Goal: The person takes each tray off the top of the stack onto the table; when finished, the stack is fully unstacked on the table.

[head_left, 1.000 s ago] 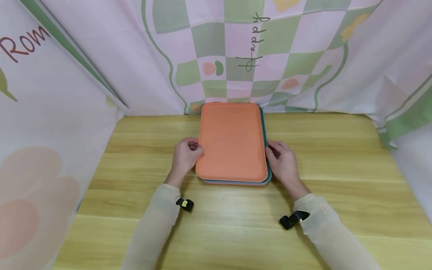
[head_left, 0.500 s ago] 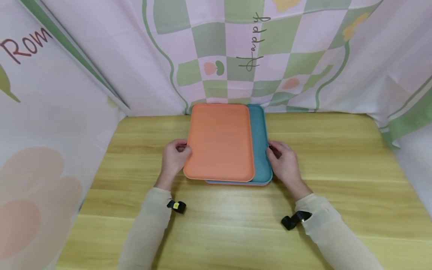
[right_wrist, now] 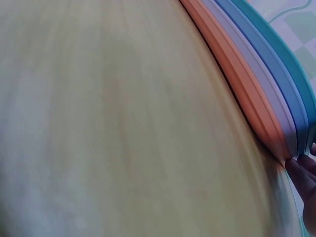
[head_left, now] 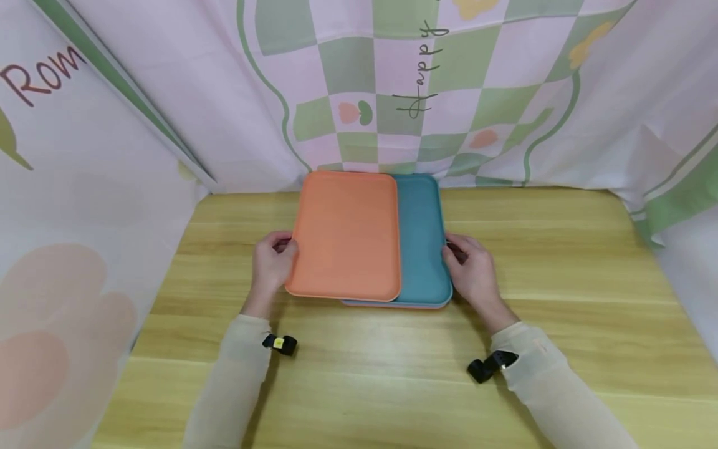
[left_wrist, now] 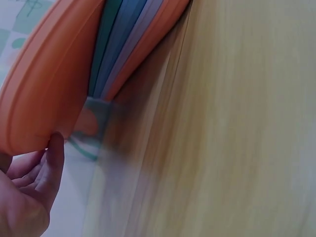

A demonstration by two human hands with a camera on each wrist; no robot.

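Note:
My left hand (head_left: 270,265) pinches the left edge of an orange rectangular tray (head_left: 344,237), thumb on the rim and fingers below. This tray lies shifted left across a teal tray (head_left: 421,243), whose right part shows. In the left wrist view the orange tray's held side overhangs the stack, apart from the table. Under the teal tray sit a blue tray (right_wrist: 276,64), a lavender tray (right_wrist: 256,64) and a second orange tray (right_wrist: 242,79) at the bottom. My right hand (head_left: 473,274) holds the stack's right edge, fingertips against the tray sides.
The trays stand at the far edge of a wood-grain table (head_left: 364,374). A patterned curtain (head_left: 404,75) hangs right behind them, and another cloth (head_left: 84,187) hangs on the left. Each wrist wears a small black camera (head_left: 280,344).
My left hand has drawn the top orange tray leftward, uncovering a wide strip of the teal tray. The right hand and the lower trays stay almost in place.

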